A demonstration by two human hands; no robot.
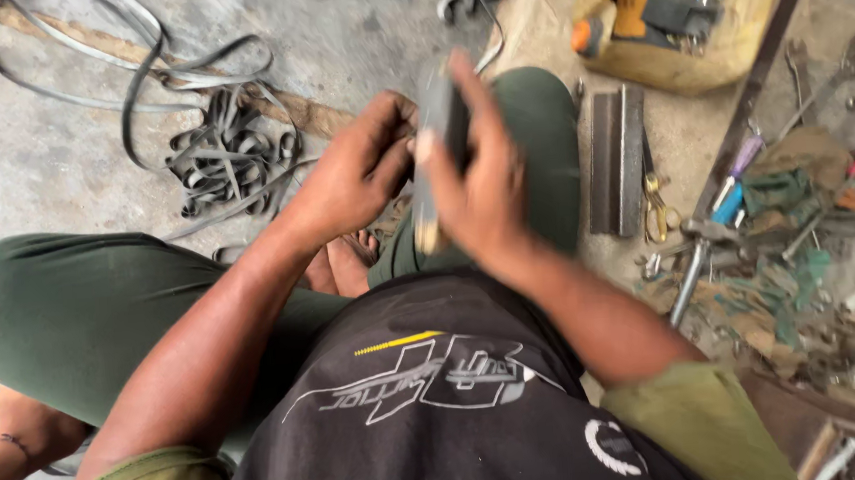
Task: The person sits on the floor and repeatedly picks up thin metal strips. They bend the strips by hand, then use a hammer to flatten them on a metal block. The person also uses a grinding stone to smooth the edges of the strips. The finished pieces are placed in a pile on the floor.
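Observation:
I sit on the floor with green-trousered legs crossed. Both hands meet above my lap on a dark grey, flat, oblong object [436,119], blurred by motion, with a pale tip at its lower end. My right hand [479,181] wraps it from the right, fingers pointing up along it. My left hand [357,165] grips its left side, fingers curled. My bare foot [344,266] shows just below the hands.
Black rubber strips [226,149] lie coiled on the concrete floor at upper left. A metal angle bar [615,157] lies beside my right knee. A yellow bag of tools [688,16] is at the top right. Spanners, screwdrivers and scraps [796,204] clutter the right side.

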